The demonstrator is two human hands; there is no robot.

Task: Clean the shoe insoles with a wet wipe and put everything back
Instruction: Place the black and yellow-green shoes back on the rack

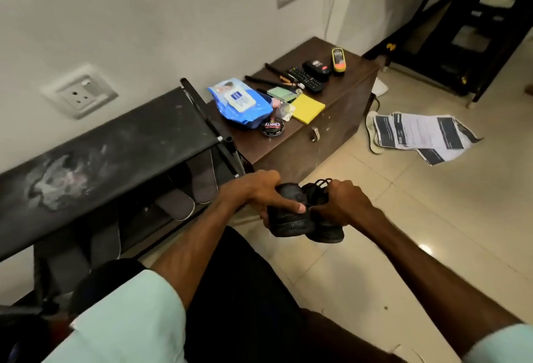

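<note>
I hold a pair of black shoes in front of me above the tiled floor, heels toward me. My left hand grips the left shoe with the thumb lying across its side. My right hand grips the other shoe near its laces. A blue wet wipe pack lies on the brown wooden chest beyond the shoes. The insoles inside the shoes are hidden.
A black shoe rack with several sandals on its lower shelf stands at my left. On the chest lie a polish tin, yellow sticky notes, a remote and tools. Papers lie on the floor at right.
</note>
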